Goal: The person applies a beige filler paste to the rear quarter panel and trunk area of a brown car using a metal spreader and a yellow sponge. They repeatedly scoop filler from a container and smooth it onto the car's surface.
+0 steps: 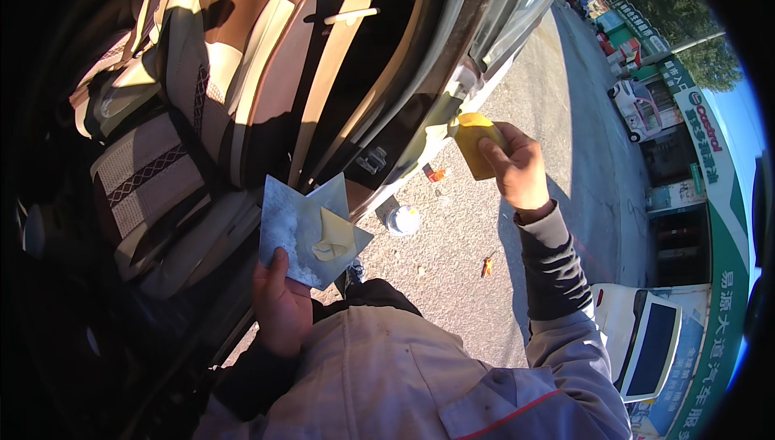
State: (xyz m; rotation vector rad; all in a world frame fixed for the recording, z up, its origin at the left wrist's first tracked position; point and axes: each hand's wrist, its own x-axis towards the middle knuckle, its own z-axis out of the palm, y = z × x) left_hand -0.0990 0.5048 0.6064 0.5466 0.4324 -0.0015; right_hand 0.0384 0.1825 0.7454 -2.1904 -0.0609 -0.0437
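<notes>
Toward seven o'clock, the left hand [282, 311] has its grip closed on a flat grey palette [282, 214] at eight, which carries a dollop of cream paste [337, 234]. Between two and three, the right hand [521, 172] pinches a yellow spreader [479, 148] at a pale patch [432, 140] on the car body [462, 83]; contact is unclear. Farther off are a beige-and-brown car seat [222, 60] at ten and a white van [638, 343] at four.

White and red lettering [705, 127] is carried by a green fascia [718, 234] well to the right of the right hand [521, 167]; large white characters [718, 323] are set lower along it, smaller ones on a blue panel [684, 379].
</notes>
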